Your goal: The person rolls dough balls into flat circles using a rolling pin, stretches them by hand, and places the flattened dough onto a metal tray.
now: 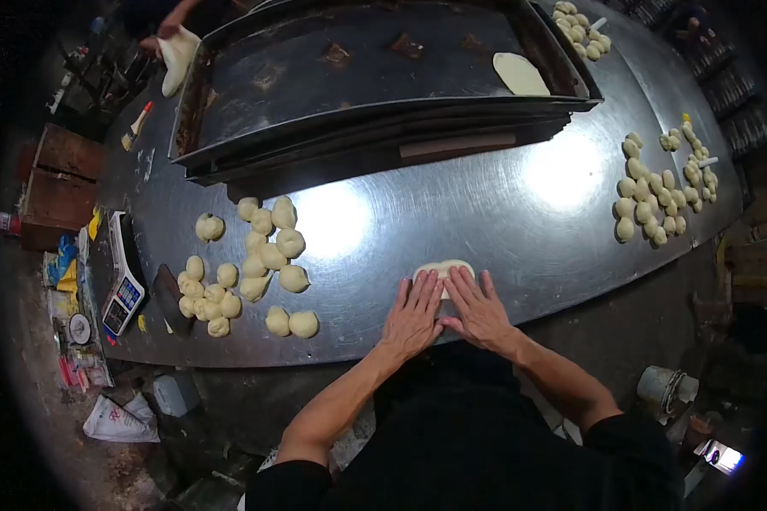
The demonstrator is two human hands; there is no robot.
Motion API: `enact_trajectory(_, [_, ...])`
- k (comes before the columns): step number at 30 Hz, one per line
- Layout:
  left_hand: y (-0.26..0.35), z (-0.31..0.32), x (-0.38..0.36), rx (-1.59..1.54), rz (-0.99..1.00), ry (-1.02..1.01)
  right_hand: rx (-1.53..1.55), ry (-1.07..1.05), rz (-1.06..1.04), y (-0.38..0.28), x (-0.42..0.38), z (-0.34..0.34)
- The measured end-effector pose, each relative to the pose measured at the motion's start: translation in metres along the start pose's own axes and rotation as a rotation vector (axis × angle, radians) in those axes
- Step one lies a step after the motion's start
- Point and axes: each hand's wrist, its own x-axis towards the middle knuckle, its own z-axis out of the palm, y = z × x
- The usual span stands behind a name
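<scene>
My left hand (413,317) and my right hand (479,313) lie side by side, fingers stretched out flat on a piece of dough (446,266). The dough's pale far edge shows past my fingertips, and the rest is under my hands. It rests near the front edge of the metal table (383,226). To the left of my hands sit two dough balls (303,324), with a larger group of dough balls (273,255) behind them. A flattened dough sheet (520,74) lies at the right end of the big baking tray (349,104).
The tray rests on a stack at the back. At left are a digital scale (124,285), a dark scraper (169,294) and a brush (136,126). More dough balls (643,200) lie at right. Another person's hand (153,44) holds dough (179,58) at the back left.
</scene>
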Motion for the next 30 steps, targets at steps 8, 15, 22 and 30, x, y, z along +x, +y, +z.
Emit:
enact_trajectory(8, [0.025,-0.003,0.044,-0.182,-0.059,-0.074,0.35,0.195,0.148,0.117,0.11,-0.084])
enact_trajectory(15, [0.03,-0.011,0.059,-0.2,-0.112,-0.123,-0.295,0.074,0.008,0.175,0.184,-0.064])
enact_trajectory(22, [0.05,-0.008,0.034,-0.244,-0.096,-0.1,-0.177,0.356,-0.137,0.1,0.1,-0.027])
enact_trajectory(30, [-0.001,-0.018,0.01,-0.031,-0.445,0.34,-0.135,0.161,-0.146,0.032,0.019,-0.036])
